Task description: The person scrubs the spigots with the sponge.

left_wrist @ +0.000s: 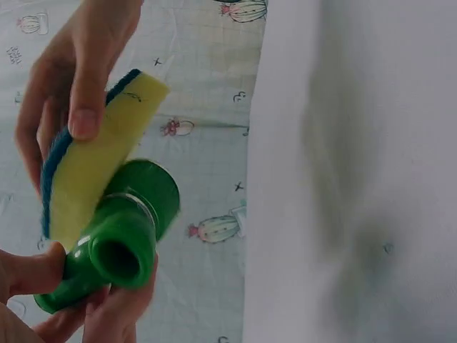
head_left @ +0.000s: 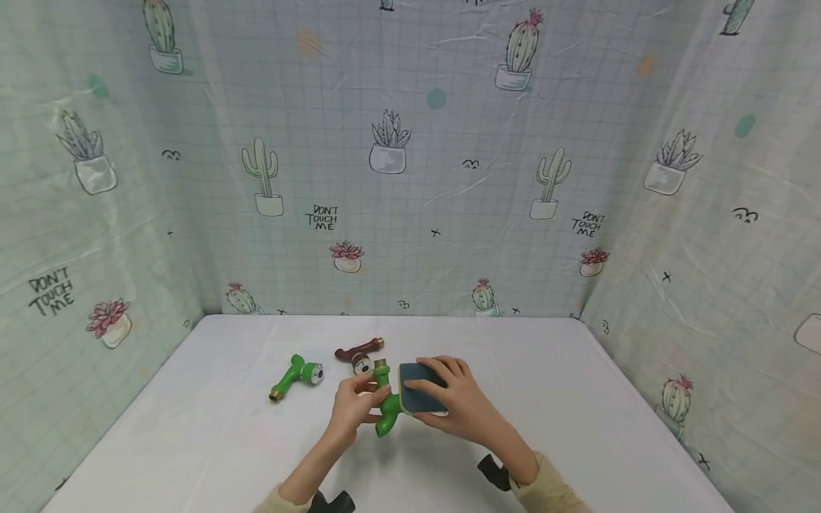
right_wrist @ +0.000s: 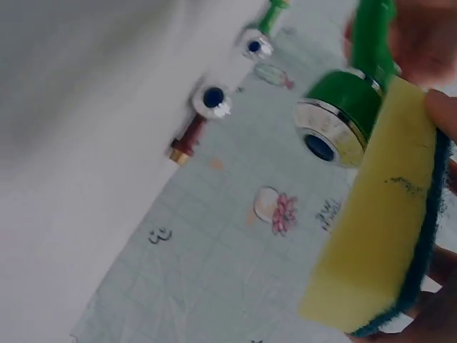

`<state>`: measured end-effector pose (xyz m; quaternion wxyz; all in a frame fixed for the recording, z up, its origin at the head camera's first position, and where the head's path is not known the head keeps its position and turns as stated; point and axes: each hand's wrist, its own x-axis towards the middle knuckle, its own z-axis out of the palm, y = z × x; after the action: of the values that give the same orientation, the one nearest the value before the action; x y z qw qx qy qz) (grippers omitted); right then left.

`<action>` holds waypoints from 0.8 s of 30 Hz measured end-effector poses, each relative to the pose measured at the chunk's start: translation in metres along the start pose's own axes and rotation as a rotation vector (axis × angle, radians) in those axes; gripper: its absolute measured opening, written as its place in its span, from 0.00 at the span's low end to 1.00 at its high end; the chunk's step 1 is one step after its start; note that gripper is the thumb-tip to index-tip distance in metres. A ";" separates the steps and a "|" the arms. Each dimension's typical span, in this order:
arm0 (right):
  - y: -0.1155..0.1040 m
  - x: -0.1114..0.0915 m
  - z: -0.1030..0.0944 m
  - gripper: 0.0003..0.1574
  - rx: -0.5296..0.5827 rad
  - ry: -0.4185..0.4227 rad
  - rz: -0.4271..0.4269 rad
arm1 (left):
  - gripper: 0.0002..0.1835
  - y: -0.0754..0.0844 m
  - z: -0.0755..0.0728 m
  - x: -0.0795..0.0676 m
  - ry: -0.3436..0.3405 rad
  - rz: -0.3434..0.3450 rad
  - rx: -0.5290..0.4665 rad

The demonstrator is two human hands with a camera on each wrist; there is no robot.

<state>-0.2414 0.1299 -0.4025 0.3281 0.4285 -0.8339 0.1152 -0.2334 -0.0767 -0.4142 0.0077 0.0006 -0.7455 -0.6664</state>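
Note:
Above the table, my left hand (head_left: 353, 407) grips a green tap (head_left: 388, 406) by its body, its threaded brass end pointing away from me. My right hand (head_left: 463, 405) holds a sponge (head_left: 422, 388), yellow with a dark blue scouring side, between thumb and fingers. In the left wrist view the yellow face of the sponge (left_wrist: 107, 153) lies against the side of the green tap (left_wrist: 118, 250). From the right wrist, the tap's round chrome end with a blue centre (right_wrist: 325, 136) shows beside the sponge's yellow side (right_wrist: 371, 221).
A second green tap (head_left: 295, 376) lies on the white table (head_left: 192, 427) to the left. Behind my left hand lies a dark red tap (head_left: 359, 350) with a brass end. A cactus-print cloth (head_left: 436, 178) hangs around the table's back and sides.

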 end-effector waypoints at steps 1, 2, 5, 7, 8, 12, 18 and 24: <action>-0.001 0.000 0.002 0.32 -0.005 -0.005 -0.012 | 0.20 0.001 0.000 -0.001 0.011 0.005 -0.003; -0.003 -0.001 0.005 0.32 -0.010 -0.003 -0.030 | 0.20 0.001 0.000 -0.001 0.021 0.004 -0.015; -0.007 -0.008 0.010 0.35 -0.035 0.023 -0.092 | 0.20 0.001 -0.003 0.000 0.043 -0.034 -0.085; -0.007 -0.014 0.012 0.36 -0.052 0.034 -0.130 | 0.20 0.000 -0.006 0.002 0.041 -0.074 -0.145; -0.007 -0.016 0.012 0.37 -0.062 0.030 -0.144 | 0.21 -0.001 -0.008 0.002 0.040 -0.095 -0.174; -0.003 -0.027 0.013 0.37 -0.095 -0.008 -0.171 | 0.22 -0.005 -0.012 0.003 0.026 -0.171 -0.270; 0.003 -0.029 0.008 0.38 -0.107 0.054 -0.199 | 0.21 -0.009 -0.013 0.006 0.022 -0.209 -0.335; 0.001 -0.020 0.012 0.37 -0.138 0.114 -0.266 | 0.18 -0.007 -0.007 0.008 -0.086 -0.267 -0.419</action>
<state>-0.2391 0.1375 -0.4248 0.4159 0.5042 -0.7559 0.0374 -0.2418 -0.0841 -0.4203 -0.1120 0.0690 -0.5841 -0.8010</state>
